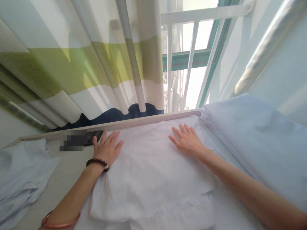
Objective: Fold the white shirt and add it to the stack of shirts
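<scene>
A white folded cloth (153, 172), perhaps a garment or bedding, lies in front of me with soft creases and a layered near edge. My left hand (107, 148) rests flat on its far left corner, fingers apart, with a dark bead bracelet at the wrist. Just beyond those fingers is a black phone (93, 138), its left part blurred out. On the far right part of the cloth my right hand (185, 140) lies palm down with fingers spread. Neither hand grips anything.
Another white cloth (21, 179) lies crumpled at the left. A large folded white cloth (261, 137) sits at the right. A low ledge (144, 121) runs along the far side, below a green and white curtain (79, 67) and a barred window (183, 64).
</scene>
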